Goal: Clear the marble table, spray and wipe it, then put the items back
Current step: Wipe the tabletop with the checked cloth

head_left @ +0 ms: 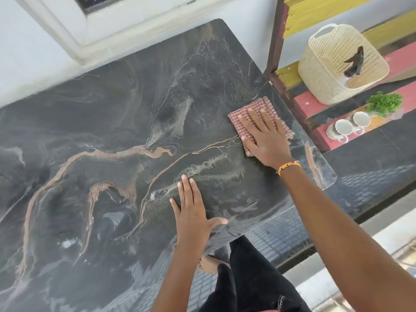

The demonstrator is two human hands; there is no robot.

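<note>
The dark marble table (112,131) with tan veins fills the view and carries nothing but a cloth. My right hand (265,140) lies flat with straight fingers on a pink checked cloth (258,109) near the table's right edge, pressing it to the surface. Flat on the marble near the front edge rests my left hand (193,212), fingers spread, holding nothing.
A red and yellow shelf (304,102) stands right of the table. On it sit a cream woven basket (337,64) with a dark object inside, a green plant (385,103) and two white mugs (349,127). A white wall and window frame (67,37) lie behind.
</note>
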